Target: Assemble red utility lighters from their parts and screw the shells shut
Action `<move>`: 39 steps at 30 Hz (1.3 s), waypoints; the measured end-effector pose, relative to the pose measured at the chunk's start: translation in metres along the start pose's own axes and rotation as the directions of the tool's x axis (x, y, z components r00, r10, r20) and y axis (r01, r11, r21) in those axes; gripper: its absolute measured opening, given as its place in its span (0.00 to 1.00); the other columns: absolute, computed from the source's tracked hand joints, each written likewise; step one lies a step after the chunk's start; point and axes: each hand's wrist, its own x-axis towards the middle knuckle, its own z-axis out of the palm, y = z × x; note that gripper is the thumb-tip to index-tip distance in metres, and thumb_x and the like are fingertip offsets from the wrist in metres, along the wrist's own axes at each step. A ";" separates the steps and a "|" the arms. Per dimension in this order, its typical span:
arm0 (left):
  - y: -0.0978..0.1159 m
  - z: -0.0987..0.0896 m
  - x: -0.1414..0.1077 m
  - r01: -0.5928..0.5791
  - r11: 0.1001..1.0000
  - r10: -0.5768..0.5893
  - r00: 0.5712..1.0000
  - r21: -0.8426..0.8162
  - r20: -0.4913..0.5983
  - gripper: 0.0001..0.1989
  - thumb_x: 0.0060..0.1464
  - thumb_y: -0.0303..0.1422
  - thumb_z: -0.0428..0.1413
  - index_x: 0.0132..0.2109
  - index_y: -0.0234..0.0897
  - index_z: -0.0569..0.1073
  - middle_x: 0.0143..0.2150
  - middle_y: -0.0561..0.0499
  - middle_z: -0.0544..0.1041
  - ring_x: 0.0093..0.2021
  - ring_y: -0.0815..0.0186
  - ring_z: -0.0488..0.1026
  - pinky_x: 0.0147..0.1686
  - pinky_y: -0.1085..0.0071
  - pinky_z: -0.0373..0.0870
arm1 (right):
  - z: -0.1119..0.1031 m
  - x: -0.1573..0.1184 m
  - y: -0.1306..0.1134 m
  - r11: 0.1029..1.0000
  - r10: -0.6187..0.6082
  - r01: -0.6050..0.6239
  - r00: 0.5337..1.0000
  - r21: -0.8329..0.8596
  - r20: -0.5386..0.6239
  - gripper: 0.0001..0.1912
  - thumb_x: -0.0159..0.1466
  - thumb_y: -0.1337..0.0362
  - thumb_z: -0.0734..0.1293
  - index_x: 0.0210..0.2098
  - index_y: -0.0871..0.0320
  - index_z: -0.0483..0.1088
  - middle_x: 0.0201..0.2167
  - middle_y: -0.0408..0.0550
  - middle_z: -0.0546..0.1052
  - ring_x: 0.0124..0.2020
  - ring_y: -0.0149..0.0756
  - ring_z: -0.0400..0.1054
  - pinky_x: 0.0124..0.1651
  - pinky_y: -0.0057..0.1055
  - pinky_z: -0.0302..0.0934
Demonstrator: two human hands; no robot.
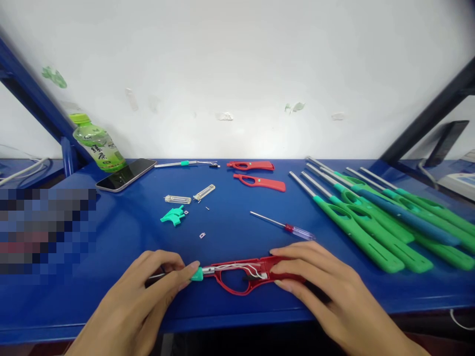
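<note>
A red lighter shell half (232, 263) lies with its open inner side up near the table's front edge. White wires (237, 267) run along inside it to a small black part (253, 278). At its left end sits a metal lighter tube (209, 270) with a teal collar (198, 275). My left hand (148, 291) is closed around the tube at this collar. My right hand (326, 282) grips the wide right end of the shell, its fingers covering that end. A screwdriver (297, 231) with a clear purple handle lies beyond my right hand.
Several green lighters (345, 230) and a blue one (408, 217) lie at right. Red shells (261, 183), another tube (170, 165), clear fuel tanks (178, 199), teal triggers (172, 216) and a tiny metal piece (202, 235) lie beyond. A phone (126, 174) and bottle (98, 143) are at left.
</note>
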 end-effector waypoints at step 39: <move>-0.006 -0.009 0.011 0.152 0.988 -0.147 0.982 0.036 -0.121 0.12 0.70 0.48 0.58 0.54 0.54 0.80 0.53 0.56 0.83 0.51 0.61 0.83 0.51 0.70 0.79 | 0.000 0.001 0.000 0.999 0.026 -0.027 0.999 0.020 0.024 0.10 0.75 0.64 0.69 0.52 0.43 0.79 0.55 0.42 0.84 0.55 0.41 0.79 0.59 0.38 0.74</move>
